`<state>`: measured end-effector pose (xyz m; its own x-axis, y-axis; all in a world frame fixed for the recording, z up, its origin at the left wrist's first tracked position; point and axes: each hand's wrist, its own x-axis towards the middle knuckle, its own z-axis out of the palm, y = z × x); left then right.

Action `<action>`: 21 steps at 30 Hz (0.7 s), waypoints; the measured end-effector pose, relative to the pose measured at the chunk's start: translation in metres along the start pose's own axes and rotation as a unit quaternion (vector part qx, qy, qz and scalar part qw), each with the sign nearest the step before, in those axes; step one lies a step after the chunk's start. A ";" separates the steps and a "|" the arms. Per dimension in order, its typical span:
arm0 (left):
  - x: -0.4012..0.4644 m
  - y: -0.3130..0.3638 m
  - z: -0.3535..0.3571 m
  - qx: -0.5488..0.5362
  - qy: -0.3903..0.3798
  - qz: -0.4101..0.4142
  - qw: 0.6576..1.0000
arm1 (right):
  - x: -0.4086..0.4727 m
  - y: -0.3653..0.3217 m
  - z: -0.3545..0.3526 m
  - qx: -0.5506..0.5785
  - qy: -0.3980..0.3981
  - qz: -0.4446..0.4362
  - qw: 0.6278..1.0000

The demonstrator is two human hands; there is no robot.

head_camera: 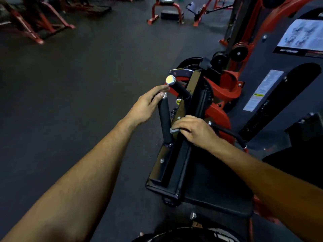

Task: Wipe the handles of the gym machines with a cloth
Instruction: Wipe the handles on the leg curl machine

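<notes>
Red machine frames (35, 23) stand far across the dark floor (87, 75). The left hand (146, 105) curls loosely round the top of the near black handle (164, 119). The right hand (194, 131) pinches a small pale cloth (173, 131) against the handle's lower part.

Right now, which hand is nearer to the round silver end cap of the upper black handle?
Left. The left hand fingertips almost touch the cap; the right hand is lower down.

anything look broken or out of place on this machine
Nothing stands out. Both black handles look intact with end caps on. The left hand holds the near handle's top; the right hand presses a cloth near its base.
</notes>
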<state>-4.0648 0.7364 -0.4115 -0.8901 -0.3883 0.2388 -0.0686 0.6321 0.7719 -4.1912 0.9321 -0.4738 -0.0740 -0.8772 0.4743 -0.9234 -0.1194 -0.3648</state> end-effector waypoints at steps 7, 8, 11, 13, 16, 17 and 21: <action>-0.004 0.008 0.009 0.025 0.033 -0.023 0.999 | -0.040 0.000 0.019 0.048 -0.030 -0.066 0.996; -0.001 0.010 0.009 0.028 0.032 -0.026 0.999 | -0.048 0.003 0.017 0.056 -0.021 -0.044 0.997; 0.009 0.021 0.008 0.053 0.030 -0.059 0.996 | -0.049 0.013 0.005 0.074 0.063 0.076 0.992; 0.025 0.034 0.012 0.094 0.067 -0.067 0.991 | -0.041 0.026 -0.011 0.099 0.120 0.178 0.972; 0.065 0.054 0.017 0.132 0.124 -0.092 0.979 | -0.021 0.044 -0.033 0.226 0.175 0.327 0.901; 0.078 0.058 0.019 0.140 0.106 -0.117 0.977 | -0.015 0.051 -0.037 0.269 0.197 0.355 0.873; 0.121 0.059 0.031 0.203 -0.031 -0.224 0.953 | 0.015 0.088 -0.038 0.317 0.244 0.422 0.814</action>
<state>-4.1907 0.7477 -0.3558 -0.7549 -0.6473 -0.1054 -0.6047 0.6248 0.4940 -4.2874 0.9260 -0.4683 -0.8648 -0.5000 0.0462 -0.0982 0.0782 -0.9921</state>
